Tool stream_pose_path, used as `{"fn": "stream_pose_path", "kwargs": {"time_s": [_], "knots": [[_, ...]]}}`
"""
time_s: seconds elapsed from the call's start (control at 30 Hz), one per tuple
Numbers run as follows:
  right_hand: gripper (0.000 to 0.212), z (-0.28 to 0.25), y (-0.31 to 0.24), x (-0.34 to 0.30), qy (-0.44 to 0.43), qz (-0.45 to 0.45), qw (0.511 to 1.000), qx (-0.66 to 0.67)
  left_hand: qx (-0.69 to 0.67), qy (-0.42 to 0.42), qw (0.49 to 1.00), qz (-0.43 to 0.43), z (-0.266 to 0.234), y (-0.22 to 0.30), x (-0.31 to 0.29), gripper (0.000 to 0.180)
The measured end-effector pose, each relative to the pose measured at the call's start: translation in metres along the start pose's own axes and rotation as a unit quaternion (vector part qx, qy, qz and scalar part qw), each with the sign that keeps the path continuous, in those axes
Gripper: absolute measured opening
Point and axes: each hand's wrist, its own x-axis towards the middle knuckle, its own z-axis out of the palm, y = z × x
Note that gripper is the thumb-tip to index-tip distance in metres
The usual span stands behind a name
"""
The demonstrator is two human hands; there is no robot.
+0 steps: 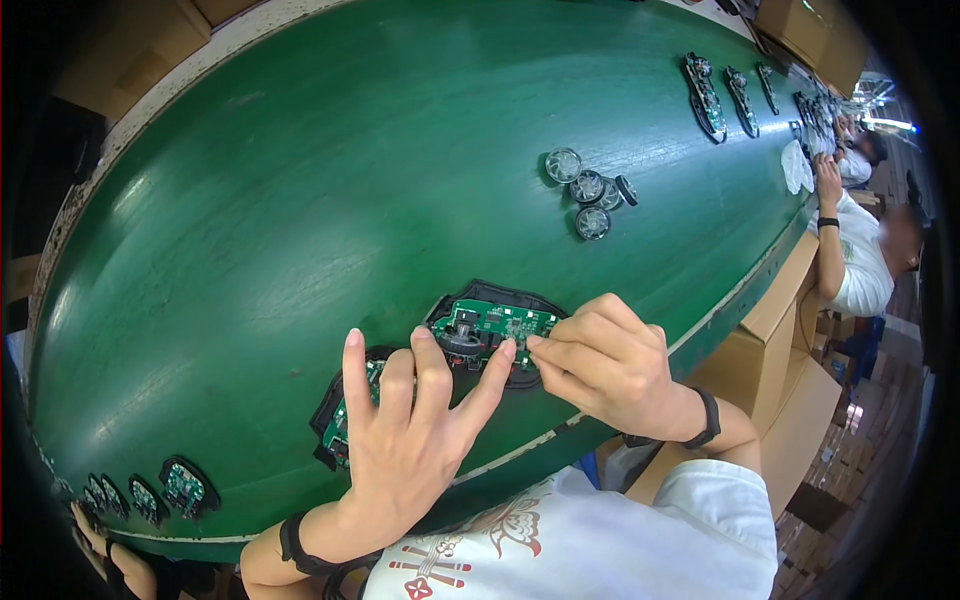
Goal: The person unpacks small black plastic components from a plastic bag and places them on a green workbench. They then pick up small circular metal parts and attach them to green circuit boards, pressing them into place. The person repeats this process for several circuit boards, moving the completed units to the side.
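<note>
Dark green conveyor belt (300,200), bright green circuit board (495,320) in black shell (500,290), clear wheels (585,190), brown cardboard boxes (775,330)

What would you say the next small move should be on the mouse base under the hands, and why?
Probably press the part at the right fingertips down into the green circuit board. The right hand pinches at the board's lower right edge, and the left hand steadies the black mouse base with its index fingertip beside that spot. What the pinch holds is too small to tell.
</note>
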Motion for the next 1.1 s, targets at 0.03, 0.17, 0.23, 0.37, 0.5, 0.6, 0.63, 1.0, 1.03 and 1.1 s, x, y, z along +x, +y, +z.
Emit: {"fn": "stream_pose_path", "kwargs": {"time_s": [0.03, 0.17, 0.23, 0.37, 0.5, 0.6, 0.63, 1.0, 1.03, 1.1], "knots": [[0.018, 0.001, 0.0, 0.0, 0.003, -0.007, 1.0, -0.008, 0.0, -0.002, 1.0, 0.001, 0.0, -0.001, 0.0, 0.059], [0.017, 0.002, 0.001, 0.002, 0.008, -0.025, 0.999, -0.025, -0.008, -0.001, 1.0, 0.002, 0.0, -0.001, 0.002, 0.059], [0.017, 0.002, 0.002, 0.003, 0.006, -0.025, 0.999, -0.024, -0.016, -0.005, 1.0, 0.002, 0.0, -0.002, 0.002, 0.058], [0.018, 0.003, 0.006, -0.001, 0.019, 0.01, 1.0, -0.002, -0.014, 0.0, 1.0, 0.006, 0.001, -0.003, 0.003, 0.057], [0.02, 0.005, 0.007, -0.006, 0.038, 0.047, 0.998, 0.026, -0.014, 0.001, 1.0, 0.006, 0.003, -0.003, 0.001, 0.057], [0.02, 0.003, 0.007, -0.005, 0.022, 0.031, 0.999, 0.009, -0.016, 0.001, 1.0, 0.011, 0.004, -0.003, 0.003, 0.058], [0.02, 0.002, 0.007, -0.003, 0.016, 0.019, 1.0, 0.003, -0.016, 0.001, 1.0, 0.012, 0.004, -0.003, 0.004, 0.058], [0.031, -0.014, 0.004, -0.002, -0.051, -0.016, 0.998, -0.044, -0.066, -0.048, 0.997, 0.004, -0.009, -0.013, 0.006, 0.073], [0.035, -0.016, 0.001, -0.001, -0.054, -0.019, 0.997, -0.048, -0.1, -0.056, 0.993, 0.001, -0.015, -0.018, 0.006, 0.076], [0.043, -0.02, -0.006, 0.001, -0.061, -0.028, 0.996, -0.052, -0.14, -0.095, 0.985, -0.032, -0.038, -0.03, -0.001, 0.092]]}}
